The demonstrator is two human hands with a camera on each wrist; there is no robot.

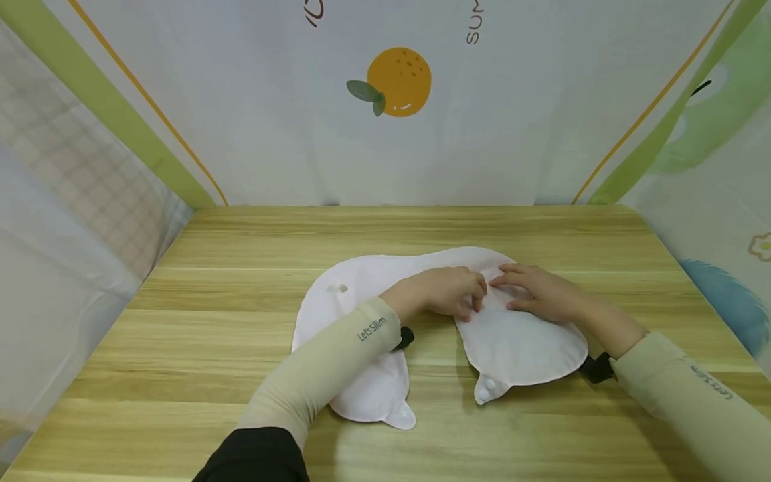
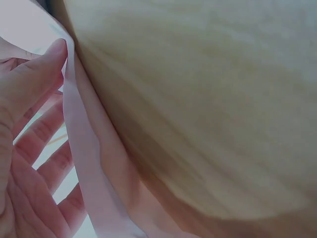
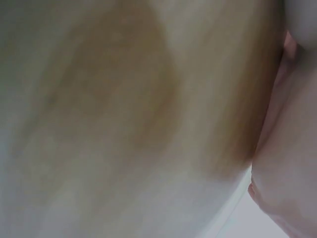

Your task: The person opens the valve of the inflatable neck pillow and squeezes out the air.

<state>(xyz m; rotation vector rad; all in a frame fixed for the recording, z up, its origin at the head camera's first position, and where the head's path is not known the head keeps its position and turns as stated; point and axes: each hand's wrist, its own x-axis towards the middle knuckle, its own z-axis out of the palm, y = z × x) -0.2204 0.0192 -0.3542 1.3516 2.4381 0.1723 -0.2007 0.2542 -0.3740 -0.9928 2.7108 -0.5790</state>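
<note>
A pale pink, U-shaped cloth [image 1: 518, 345] with a rounded lobe at each end lies on the wooden table. Each lobe bears a small tab, and a snap button [image 1: 490, 385] shows on the right one. My left hand [image 1: 448, 291] pinches the cloth's inner edge near the right lobe; its thumb lies against the fabric edge [image 2: 79, 119] in the left wrist view. Just across from it, my right hand [image 1: 545, 292] rests its spread fingertips on the cloth. The right wrist view is blurred and hides those fingertips. My left forearm covers part of the left lobe.
The wooden table [image 1: 223, 348] runs back to a white hanging cloth [image 1: 271, 134] printed with an orange. More printed cloth hangs along both sides. A small pale mark [image 1: 338, 288] shows on the pink cloth's left part. Dark wrist straps sit at both cuffs.
</note>
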